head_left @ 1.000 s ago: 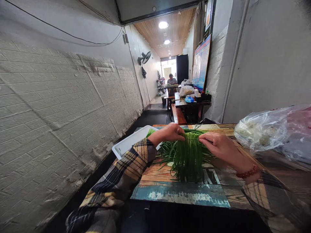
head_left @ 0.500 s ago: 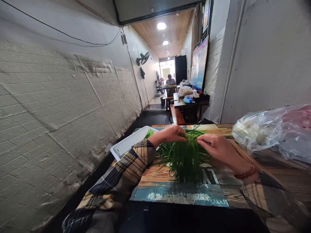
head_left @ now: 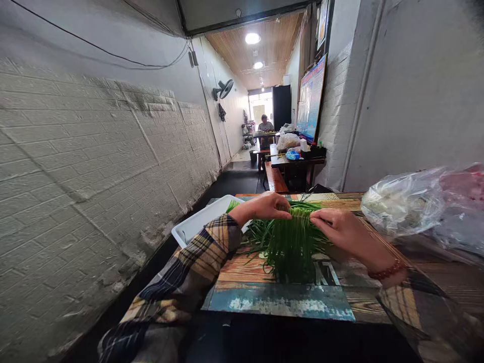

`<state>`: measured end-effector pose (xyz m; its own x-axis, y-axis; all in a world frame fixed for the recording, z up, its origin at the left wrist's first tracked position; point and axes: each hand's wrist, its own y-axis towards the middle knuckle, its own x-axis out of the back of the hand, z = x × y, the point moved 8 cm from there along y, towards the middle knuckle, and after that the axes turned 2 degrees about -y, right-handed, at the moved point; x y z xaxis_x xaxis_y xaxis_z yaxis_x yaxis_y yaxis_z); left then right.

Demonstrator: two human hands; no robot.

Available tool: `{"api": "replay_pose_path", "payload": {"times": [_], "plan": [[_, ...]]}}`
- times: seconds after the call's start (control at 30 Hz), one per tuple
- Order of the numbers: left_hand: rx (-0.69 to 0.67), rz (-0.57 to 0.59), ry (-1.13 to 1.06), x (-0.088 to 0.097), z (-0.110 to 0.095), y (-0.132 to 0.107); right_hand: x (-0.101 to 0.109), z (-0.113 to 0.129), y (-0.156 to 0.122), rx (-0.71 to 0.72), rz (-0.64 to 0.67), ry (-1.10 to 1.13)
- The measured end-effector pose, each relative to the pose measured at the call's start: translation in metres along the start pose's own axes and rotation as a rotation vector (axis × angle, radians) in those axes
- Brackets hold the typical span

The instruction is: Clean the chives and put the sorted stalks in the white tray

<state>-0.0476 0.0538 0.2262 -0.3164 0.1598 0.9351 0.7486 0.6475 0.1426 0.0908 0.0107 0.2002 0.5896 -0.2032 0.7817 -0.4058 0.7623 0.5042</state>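
A bundle of long green chives lies across the painted wooden table, its ends pointing toward me. My left hand grips the bundle's far left part, fingers curled and pinched on the stalks. My right hand pinches the same bundle from the right, thumb and fingers pressed together on the stalks. Both sleeves are plaid; a red bead bracelet circles my right wrist.
A white plastic tray sits at the table's far left corner. Clear plastic bags with food lie at the right. A brick wall runs along the left. Down the corridor stand more tables, and a person sits at the far end.
My hands stay on the chives with only slight shifts of the fingers. The view has wobbled a little.
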Motion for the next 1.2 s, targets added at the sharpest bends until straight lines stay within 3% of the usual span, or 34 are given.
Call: {"api": "replay_pose_path", "payload": {"times": [0.17, 0.43, 0.57, 0.63, 0.73, 0.8, 0.87, 1.0, 1.2], "plan": [[0.091, 0.01, 0.028, 0.004, 0.012, -0.008, -0.003, -0.006, 0.0, 0.002, -0.007, 0.004], [0.024, -0.002, -0.097, -0.008, 0.012, -0.005, -0.006, -0.004, -0.001, 0.022, -0.002, 0.019], [0.054, -0.008, -0.216, -0.001, 0.018, -0.008, -0.004, -0.006, -0.003, 0.011, -0.001, 0.049], [0.089, -0.095, -0.351, 0.012, 0.025, -0.016, -0.003, -0.011, -0.003, -0.021, 0.0, 0.067], [0.158, -0.318, -0.532, 0.027, 0.04, -0.036, -0.003, -0.02, -0.004, -0.077, -0.014, 0.103], [0.195, -0.391, -0.608, 0.02, 0.047, -0.048, -0.003, -0.024, -0.003, -0.104, -0.022, 0.122], [0.218, -0.376, -0.691, 0.0, 0.049, -0.053, -0.005, -0.025, -0.001, -0.118, -0.026, 0.129], [0.191, -0.43, -0.697, -0.031, 0.04, -0.053, -0.008, -0.022, 0.001, -0.126, -0.043, 0.13], [0.186, -0.507, -0.734, -0.045, 0.028, -0.044, -0.008, -0.015, 0.001, -0.112, -0.053, 0.13]]}}
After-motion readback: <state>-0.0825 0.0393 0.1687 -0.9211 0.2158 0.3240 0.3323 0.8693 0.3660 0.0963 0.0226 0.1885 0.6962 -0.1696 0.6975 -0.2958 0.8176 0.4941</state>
